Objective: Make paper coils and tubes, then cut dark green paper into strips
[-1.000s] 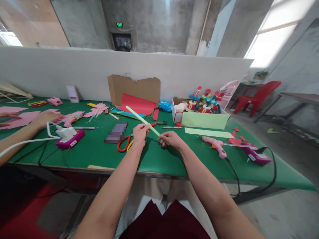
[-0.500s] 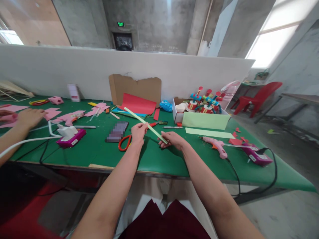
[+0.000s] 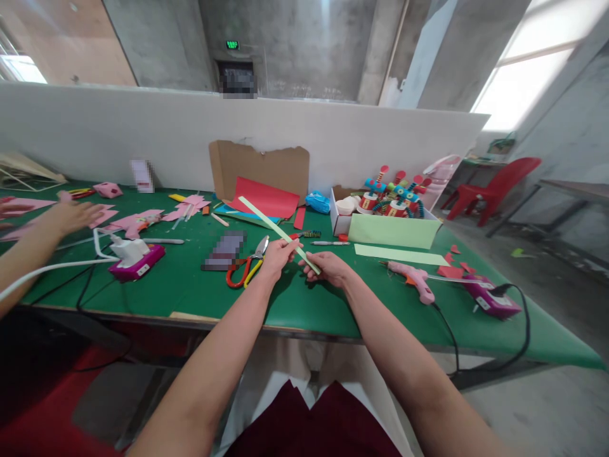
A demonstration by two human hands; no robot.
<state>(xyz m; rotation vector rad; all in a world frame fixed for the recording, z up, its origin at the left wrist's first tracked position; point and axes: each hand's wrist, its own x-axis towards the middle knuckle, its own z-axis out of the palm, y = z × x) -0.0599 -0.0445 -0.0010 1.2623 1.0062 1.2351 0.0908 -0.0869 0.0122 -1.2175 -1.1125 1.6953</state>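
A long, narrow light green paper strip (image 3: 266, 220) slants up and to the left above the green table (image 3: 190, 285). My left hand (image 3: 278, 257) pinches the strip near its lower part. My right hand (image 3: 328, 266) pinches its lower end, close beside the left hand. Red-and-yellow-handled scissors (image 3: 245, 266) lie on the table just left of my left hand, next to a dark phone (image 3: 223, 251).
A pink glue gun (image 3: 413, 279) and a magenta power strip (image 3: 490, 298) lie at the right. A white box (image 3: 385, 222) holds paper-cup figures. Red paper (image 3: 266, 198) leans on cardboard. Another person's hand (image 3: 71, 216) works over pink paper pieces at the left, near a second power strip (image 3: 136, 261).
My left hand has slid down the strip toward my right hand, uncovering the scissors. The other person's hand at the left has shifted over the pink papers.
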